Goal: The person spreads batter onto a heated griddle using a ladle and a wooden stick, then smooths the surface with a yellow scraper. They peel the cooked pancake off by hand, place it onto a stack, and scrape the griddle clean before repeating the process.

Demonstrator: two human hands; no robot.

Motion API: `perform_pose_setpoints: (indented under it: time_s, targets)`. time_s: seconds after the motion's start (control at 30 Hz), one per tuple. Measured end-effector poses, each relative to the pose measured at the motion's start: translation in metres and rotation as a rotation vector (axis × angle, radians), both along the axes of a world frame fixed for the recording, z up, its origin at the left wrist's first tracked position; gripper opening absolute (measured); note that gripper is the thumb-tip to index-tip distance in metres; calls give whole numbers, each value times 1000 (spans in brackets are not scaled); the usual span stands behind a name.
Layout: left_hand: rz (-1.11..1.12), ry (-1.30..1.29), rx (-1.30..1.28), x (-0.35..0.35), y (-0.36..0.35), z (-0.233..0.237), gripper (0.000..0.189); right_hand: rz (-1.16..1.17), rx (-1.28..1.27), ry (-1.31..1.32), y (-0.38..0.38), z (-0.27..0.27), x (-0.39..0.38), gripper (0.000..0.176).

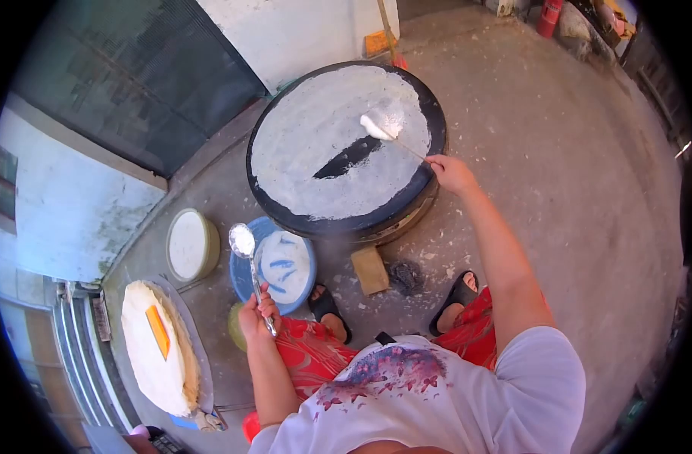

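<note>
My right hand (453,174) is closed round the thin handle of a batter spreader (379,129), its end coated white. That end rests on the pale batter sheet (315,113) covering most of a large round black griddle (260,181). A dark bare gap shows near the middle of the sheet. In my left hand (259,314), a metal ladle (242,240) is gripped by its handle, its bowl white with batter. The ladle's bowl is over the left side of a blue basin (309,291), which has white batter inside with streaks of blue showing through.
A bucket of white batter (187,244) stands left of the basin. Closer on the left, a stack of pale flatbreads (141,356) carries an orange scraper (157,331). A brick (371,270) and a black plastic bag (405,278) lie between my feet and the griddle.
</note>
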State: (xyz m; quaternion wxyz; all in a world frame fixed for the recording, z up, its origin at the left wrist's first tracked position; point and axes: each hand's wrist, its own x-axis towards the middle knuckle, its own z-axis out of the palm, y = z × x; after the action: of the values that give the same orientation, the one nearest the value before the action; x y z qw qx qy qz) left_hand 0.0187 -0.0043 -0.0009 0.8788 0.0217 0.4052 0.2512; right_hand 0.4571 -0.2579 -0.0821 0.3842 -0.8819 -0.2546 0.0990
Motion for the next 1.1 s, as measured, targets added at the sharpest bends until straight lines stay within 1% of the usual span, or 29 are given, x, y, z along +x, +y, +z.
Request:
perform_pose_setpoints:
  time_s: [0.03,0.07,0.13,0.17,0.2,0.23,0.27,0.33,0.37,0.43,0.47,0.53,0.57,0.6,0.63,0.67,0.73,0.77,0.83,0.87,0.9,0.97,1.0,1.03,1.1]
  targets:
    - [2,-3,-1,-1,-1,1,33,58,-37,45,-4,9,-7,26]
    - [-8,8,17,-1,-1,2,33,59,-38,41,-11,14,-13,26]
    - [-15,15,30,-1,-3,0,33,-117,38,156,-30,20,-18,25]
    - [-33,7,42,-2,-3,-1,33,-115,35,155,-31,5,-16,25]
    - [-53,0,55,-3,-3,-1,33,-183,99,110,-25,-20,-13,25]
    - [-53,1,57,-3,-3,2,33,-251,166,64,-20,-23,-16,24]
    - [-63,16,48,0,-4,5,33,-251,169,63,-12,-26,-22,24]
    - [-68,28,37,2,-5,6,32,-104,-25,14,15,4,-56,24]
    - [-74,16,36,3,-5,5,32,-103,-26,14,14,21,-65,24]
    - [-80,4,32,0,-6,6,32,-31,-172,-14,10,48,-78,24]
    - [-92,7,46,0,-6,7,32,-32,-172,-16,3,45,-77,24]
    - [-98,2,56,-2,-6,6,31,-149,-7,69,-17,27,-66,24]
    - [-114,0,76,-4,-7,6,31,-144,-11,66,-17,9,-64,24]
    - [-132,0,96,-5,-7,5,30,-210,55,118,-15,-14,-63,24]
    - [-132,-1,96,-6,-8,7,30,-279,123,170,-13,-18,-68,24]
    - [-147,12,114,-5,-8,9,30,-279,125,168,-5,-24,-76,24]
    - [-163,26,133,-5,-8,11,30,-103,57,34,27,-11,-107,25]
    - [-174,32,142,-5,-7,11,32,-103,58,34,30,2,-114,25]
    - [-183,35,154,-7,-7,12,34,-48,-84,58,32,28,-122,24]
    - [-207,34,176,-10,-7,13,34,3,-21,149,24,23,-114,24]
    - [-227,33,196,-12,-8,13,34,8,-22,146,14,12,-110,24]
    - [-229,26,233,-16,-10,13,34,-270,240,247,1,-11,-110,25]
    - [-239,27,272,-20,-11,13,34,-274,177,271,0,-12,-117,26]
    - [-237,28,270,-20,-12,14,34,-272,175,271,6,-24,-126,26]
    - [-300,25,358,-18,-15,19,35,-169,222,115,35,-46,-148,25]
